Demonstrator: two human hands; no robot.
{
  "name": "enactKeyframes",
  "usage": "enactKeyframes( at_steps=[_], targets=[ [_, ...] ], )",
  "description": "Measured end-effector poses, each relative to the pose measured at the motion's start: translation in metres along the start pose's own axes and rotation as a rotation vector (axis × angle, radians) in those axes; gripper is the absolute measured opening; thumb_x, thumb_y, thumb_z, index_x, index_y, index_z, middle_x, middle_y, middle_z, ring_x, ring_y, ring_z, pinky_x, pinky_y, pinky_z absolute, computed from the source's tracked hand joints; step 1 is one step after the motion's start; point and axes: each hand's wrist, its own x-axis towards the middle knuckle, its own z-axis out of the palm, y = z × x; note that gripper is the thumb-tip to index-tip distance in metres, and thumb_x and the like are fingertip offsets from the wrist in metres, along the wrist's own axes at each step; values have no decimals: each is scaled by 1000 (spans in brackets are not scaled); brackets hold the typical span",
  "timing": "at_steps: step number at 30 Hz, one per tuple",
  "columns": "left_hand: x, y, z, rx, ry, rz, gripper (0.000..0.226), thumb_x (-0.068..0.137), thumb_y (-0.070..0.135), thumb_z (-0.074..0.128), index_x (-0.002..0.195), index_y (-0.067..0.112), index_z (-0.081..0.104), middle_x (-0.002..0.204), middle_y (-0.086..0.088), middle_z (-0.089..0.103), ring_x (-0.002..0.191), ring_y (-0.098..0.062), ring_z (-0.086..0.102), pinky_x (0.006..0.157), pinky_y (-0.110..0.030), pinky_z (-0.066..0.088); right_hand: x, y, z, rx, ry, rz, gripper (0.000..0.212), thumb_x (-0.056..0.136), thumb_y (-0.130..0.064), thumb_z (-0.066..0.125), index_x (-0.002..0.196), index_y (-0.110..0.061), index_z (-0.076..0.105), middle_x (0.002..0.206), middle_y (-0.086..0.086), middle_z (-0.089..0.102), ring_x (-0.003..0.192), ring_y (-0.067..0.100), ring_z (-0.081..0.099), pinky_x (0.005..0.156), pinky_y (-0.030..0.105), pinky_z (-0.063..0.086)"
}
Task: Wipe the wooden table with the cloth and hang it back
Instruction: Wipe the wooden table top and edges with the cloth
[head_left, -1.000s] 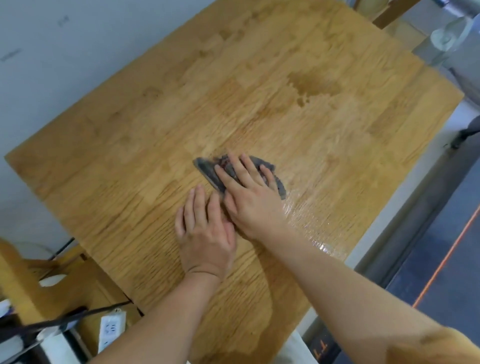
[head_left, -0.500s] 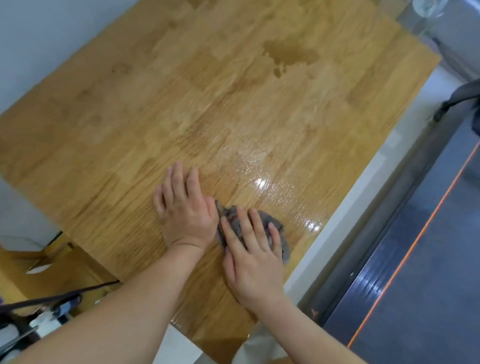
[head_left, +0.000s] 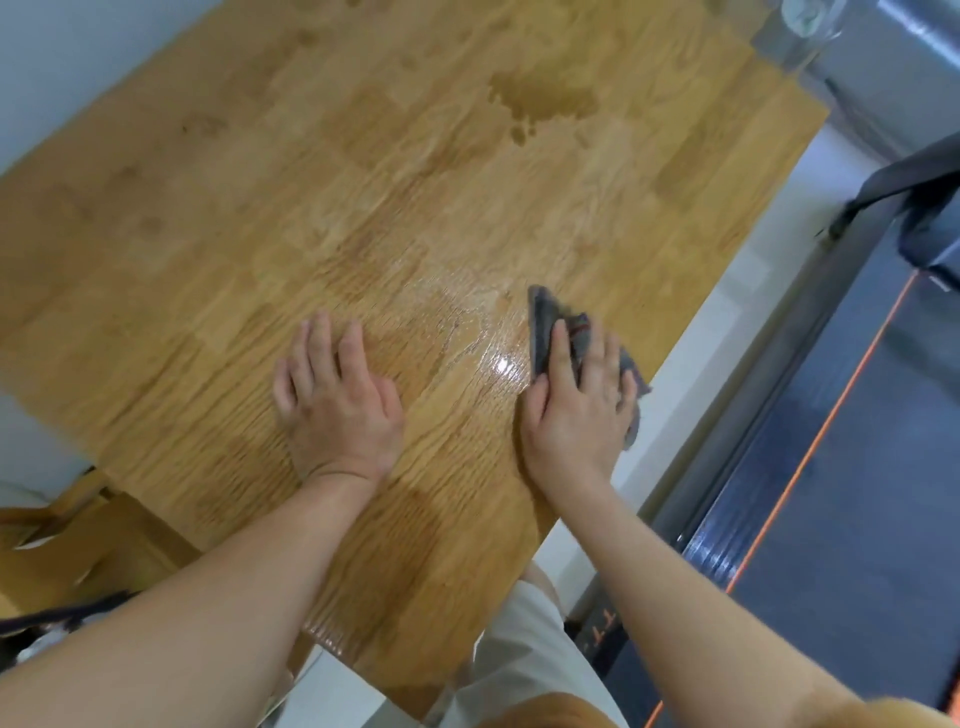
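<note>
Grey and crumpled, the cloth (head_left: 558, 332) lies on the wooden tabletop (head_left: 363, 182) close to its right edge, pinned under the right hand (head_left: 576, 410). That hand lies palm-down on the cloth with its fingers (head_left: 560, 353) stretched forward and slightly apart, pressing flat rather than pinching; a dark point of fabric sticks out ahead of the fingertips, and a fold of it shows past the little-finger side, reaching the table edge. A thin reddish mark runs across the cloth between two of the fingers.

Well apart from it to the left, the left hand (head_left: 337, 400) rests flat on bare wood, palm down, its fingers (head_left: 317, 343) extended and lightly spread, holding nothing. Both forearms are bare and reach in from the bottom of the view.

Between the two hands the wood shines wet, with a bright glint (head_left: 501, 366) just beside the cloth's left side and a paler wet sheen spreading up toward the middle of the tabletop. Farther away, near the far right part of the surface, sits a darker wet patch (head_left: 543, 98) with a small drip-shaped spot below it.

Along the right of the table runs a pale strip of floor, then a dark surface crossed by an orange line (head_left: 831, 415). At the lower left, beneath the table's edge, a wooden chair (head_left: 78, 535) shows in part. Light-coloured clothing (head_left: 519, 654) of the person appears at the bottom, below the near edge of the table.
</note>
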Motion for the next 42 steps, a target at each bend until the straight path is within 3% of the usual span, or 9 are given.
enactKeyframes(
  at_steps=[4, 8, 10, 16, 21, 27, 35, 39, 42],
  targets=[
    [0, 0, -3, 2, -16, 4, 54, 84, 26, 38, 136, 13, 39, 150, -15, 33, 141, -32, 25, 112, -51, 19, -82, -25, 2, -19, -146, -395, 55, 91, -34, 46, 146, -29, 42, 158, 3, 30, 148, 21, 20, 118, 49, 19],
    [1, 1, -5, 21, -19, 8, 53, 84, 25, 38, 136, 12, 42, 148, -16, 36, 139, -32, 28, 111, -50, 21, -13, 28, -13, -74, -300, -949, 50, 94, -36, 46, 143, -32, 46, 155, 1, 37, 146, 19, 28, 115, 47, 26],
    [0, 1, -5, 34, -22, 4, 52, 85, 25, 38, 135, 11, 43, 148, -16, 37, 138, -32, 30, 110, -50, 22, 44, 50, -18, -85, -251, -852, 50, 94, -36, 42, 143, -30, 47, 153, 3, 40, 144, 22, 32, 115, 47, 26],
    [3, -1, -7, 32, -92, -10, 55, 86, 29, 33, 139, 14, 40, 151, -13, 33, 141, -30, 25, 113, -49, 19, 104, -20, -4, -25, -78, 105, 54, 98, -32, 28, 153, -31, 25, 163, 3, 17, 150, 21, 7, 119, 50, 8],
    [2, 1, -9, -4, -107, -45, 56, 84, 30, 31, 136, 16, 42, 151, -10, 34, 142, -25, 24, 113, -46, 20, 29, -96, 18, -22, -244, -549, 55, 96, -35, 36, 151, -33, 29, 162, 0, 20, 150, 21, 10, 119, 50, 10],
    [5, 3, -9, -19, -95, -60, 52, 82, 28, 36, 132, 19, 45, 148, -6, 38, 138, -25, 32, 107, -50, 31, 101, -56, 9, -55, -301, -1043, 50, 95, -36, 44, 145, -31, 44, 156, 1, 35, 146, 18, 26, 117, 47, 22],
    [7, 8, -15, 36, -101, -127, 53, 80, 26, 39, 133, 20, 46, 147, -6, 40, 136, -27, 37, 106, -48, 32, 168, -12, 0, -3, -176, -545, 54, 95, -33, 35, 147, -24, 41, 159, 9, 28, 148, 25, 20, 116, 54, 17],
    [8, 14, -16, 46, -106, -142, 54, 80, 24, 40, 133, 20, 44, 148, -7, 40, 136, -27, 37, 106, -47, 32, 110, -18, 1, -14, -339, -1228, 52, 90, -32, 51, 141, -27, 50, 157, 3, 32, 147, 20, 25, 112, 52, 28],
    [8, 13, -16, 46, -107, -153, 52, 81, 24, 38, 132, 20, 44, 148, -6, 39, 136, -26, 36, 106, -47, 32, 142, -32, 5, 1, -436, -1482, 51, 89, -36, 50, 139, -30, 51, 156, 1, 35, 146, 18, 27, 115, 50, 26]
  ],
)
